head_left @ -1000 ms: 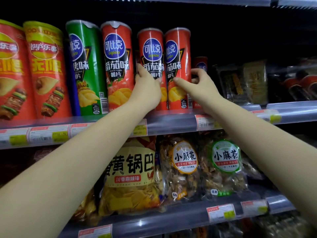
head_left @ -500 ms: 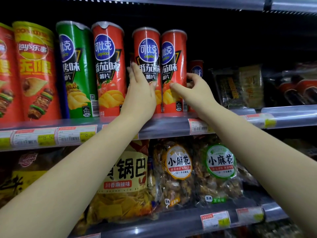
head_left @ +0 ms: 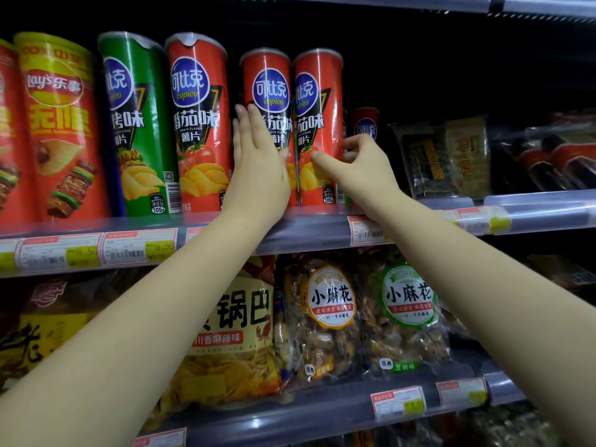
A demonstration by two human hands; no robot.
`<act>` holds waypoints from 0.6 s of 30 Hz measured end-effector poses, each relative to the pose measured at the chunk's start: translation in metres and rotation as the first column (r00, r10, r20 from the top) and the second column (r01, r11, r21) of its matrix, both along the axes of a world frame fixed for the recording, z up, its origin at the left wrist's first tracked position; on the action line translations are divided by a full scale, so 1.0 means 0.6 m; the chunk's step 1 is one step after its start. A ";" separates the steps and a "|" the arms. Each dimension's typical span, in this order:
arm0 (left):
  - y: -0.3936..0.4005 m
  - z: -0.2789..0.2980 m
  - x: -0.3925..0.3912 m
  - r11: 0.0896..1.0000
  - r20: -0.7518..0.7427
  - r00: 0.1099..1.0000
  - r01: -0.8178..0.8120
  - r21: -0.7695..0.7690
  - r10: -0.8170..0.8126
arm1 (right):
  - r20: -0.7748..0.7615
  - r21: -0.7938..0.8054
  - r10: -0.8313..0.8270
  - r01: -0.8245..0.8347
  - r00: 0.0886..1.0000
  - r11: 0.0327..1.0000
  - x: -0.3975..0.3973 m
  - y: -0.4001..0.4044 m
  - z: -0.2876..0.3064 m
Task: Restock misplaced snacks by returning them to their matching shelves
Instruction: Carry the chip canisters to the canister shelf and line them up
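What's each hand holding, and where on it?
Right hand pinches the rightmost red Copico can at its lower body, thumb in front. Left hand lies flat against the neighbouring red can, not gripping.

"What's in the upper left?"

"A tall red and yellow chip can (head_left: 61,130), upright, with a green can (head_left: 138,124) just beside it."

"And under them?"

"White price tags (head_left: 138,250) with yellow patches, along the rail. At lower centre, a big yellow bag (head_left: 232,350), then two clear bags of twists, one with an orange label (head_left: 325,317), one with a green label (head_left: 406,317)."

"On the right?"

"Dark packets (head_left: 448,156), too dim to read."
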State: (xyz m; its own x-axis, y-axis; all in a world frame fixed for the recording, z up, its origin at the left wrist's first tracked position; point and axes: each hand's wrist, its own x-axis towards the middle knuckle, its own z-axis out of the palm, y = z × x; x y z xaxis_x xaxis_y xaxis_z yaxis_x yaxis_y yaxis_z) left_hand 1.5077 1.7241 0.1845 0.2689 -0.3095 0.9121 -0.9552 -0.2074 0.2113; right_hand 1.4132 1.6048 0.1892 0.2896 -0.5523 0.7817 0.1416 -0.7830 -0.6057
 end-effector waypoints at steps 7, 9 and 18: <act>0.027 -0.011 -0.016 0.989 0.056 0.991 0.129 -0.067 -0.125 | -0.005 -0.043 -0.058 0.058 0.998 0.997 0.002 0.007 -0.004; 0.050 -0.026 -0.021 0.977 -0.005 0.982 0.185 -0.111 -0.186 | -0.007 -0.071 -0.098 0.097 0.995 0.993 0.001 0.011 -0.003; 0.181 -0.077 -0.019 0.942 -0.085 0.942 0.314 -0.120 -0.325 | 0.125 -0.176 -0.239 0.258 0.963 0.950 -0.020 0.057 -0.013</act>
